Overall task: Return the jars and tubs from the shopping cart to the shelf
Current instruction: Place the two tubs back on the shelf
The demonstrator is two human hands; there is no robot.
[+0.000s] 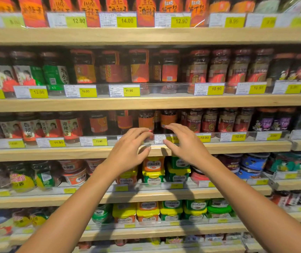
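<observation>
Head view shows 2 hands raised side by side at the third shelf (91, 152) from the top, and neither grip holds anything. On the left hand (127, 150) the grip is apart: fingers loosely curved, thumb spread below, nothing between them. The right hand (186, 143) mirrors it, its grip likewise apart and empty, fingertips reaching toward the clear plastic rail (228, 136) along the shelf front.

Just beyond the fingertips, between the 2 hands, stand orange-labelled jars (146, 121) in the shelf row, behind a price tag (159, 138). Motion blur makes it hard to tell whether any fingertip touches a jar or the rail. Below the palms, on the next shelf down, sit stacked tubs (153, 172) with yellow and green lids. Left of the left hand run jars with white labels (69, 126); right of the right hand, dark red jars (208, 121). The shopping cart is not in view.

My reading is that a jar is being set or straightened in this row. To do it well, seat the jar fully behind the rail, base flat on the shelf, label outward, in line with its orange neighbours, and avoid nudging the jars on either side while drawing the hands out.
</observation>
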